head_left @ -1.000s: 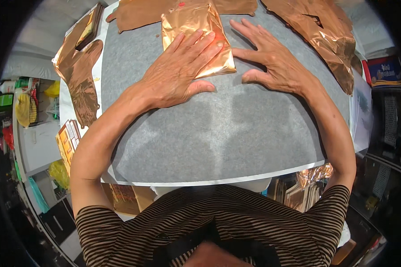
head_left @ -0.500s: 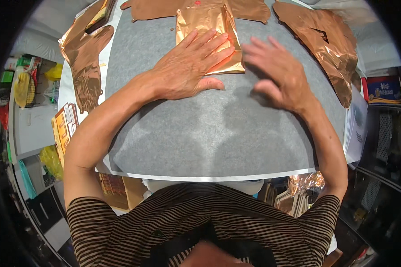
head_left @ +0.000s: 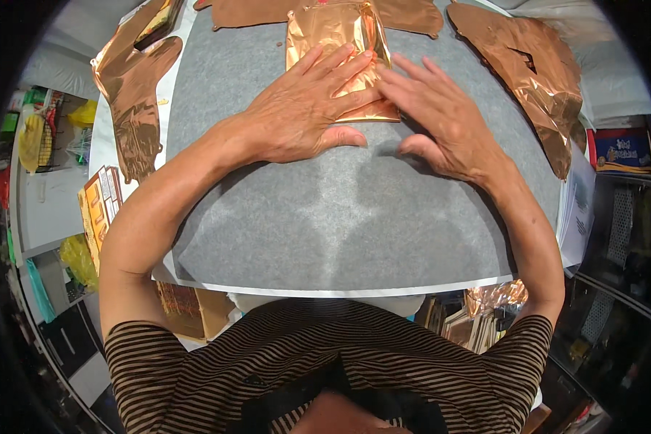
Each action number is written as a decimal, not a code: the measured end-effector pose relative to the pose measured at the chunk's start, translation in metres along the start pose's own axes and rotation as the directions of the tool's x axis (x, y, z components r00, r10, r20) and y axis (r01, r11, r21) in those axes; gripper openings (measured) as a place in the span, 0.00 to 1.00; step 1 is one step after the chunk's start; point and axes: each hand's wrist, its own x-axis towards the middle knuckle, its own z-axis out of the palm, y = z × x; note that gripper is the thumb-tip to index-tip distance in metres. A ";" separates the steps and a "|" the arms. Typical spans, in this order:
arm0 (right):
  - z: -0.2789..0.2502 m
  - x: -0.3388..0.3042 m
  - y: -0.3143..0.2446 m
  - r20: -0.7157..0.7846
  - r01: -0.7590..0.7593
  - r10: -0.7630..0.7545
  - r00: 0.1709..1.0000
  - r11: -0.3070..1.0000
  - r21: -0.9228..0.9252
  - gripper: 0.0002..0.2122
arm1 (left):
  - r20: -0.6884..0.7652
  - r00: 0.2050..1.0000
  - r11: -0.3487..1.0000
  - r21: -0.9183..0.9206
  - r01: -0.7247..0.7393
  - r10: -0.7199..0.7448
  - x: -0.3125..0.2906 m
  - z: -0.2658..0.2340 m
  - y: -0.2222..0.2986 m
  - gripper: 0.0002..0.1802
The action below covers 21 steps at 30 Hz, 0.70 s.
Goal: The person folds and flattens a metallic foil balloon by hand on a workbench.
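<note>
A shiny copper-coloured foil balloon [head_left: 322,27], folded into a flat rectangle, lies at the far middle of the grey-topped table. My left hand [head_left: 293,108] rests flat over its lower left part, fingers spread. Beside its lower right edge is my right hand [head_left: 445,119], palm down with the fingers stretched out and nothing held. The right fingertips reach the foil's edge, close to the left forefinger. Beneath both palms, the lower part of the foil is partly hidden.
Flat copper foil balloons lie around it: one on the left [head_left: 136,108], one on the right [head_left: 521,54], and another foil piece [head_left: 249,13] along the back. Printed cards [head_left: 101,202] stand at the table's left edge. Shelves flank both sides.
My right hand has moved left, from just off the foil to its right edge. The left hand stays flat on the foil, nearly unmoved.
</note>
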 end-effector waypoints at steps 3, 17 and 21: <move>0.012 0.007 0.010 0.069 0.008 -0.010 0.998 0.999 0.039 0.36 | 0.017 1.000 0.999 0.033 -0.009 0.008 0.001 0.002 -0.001 0.42; 0.021 0.042 0.082 -0.163 -0.203 0.196 0.967 0.979 -0.029 0.18 | 0.009 1.000 0.997 -0.075 0.015 -0.014 0.001 -0.002 0.004 0.39; 0.009 0.056 0.058 -0.179 -0.605 0.687 0.704 0.712 0.357 0.13 | 0.002 1.000 0.999 -0.044 0.019 -0.018 0.000 -0.003 0.003 0.39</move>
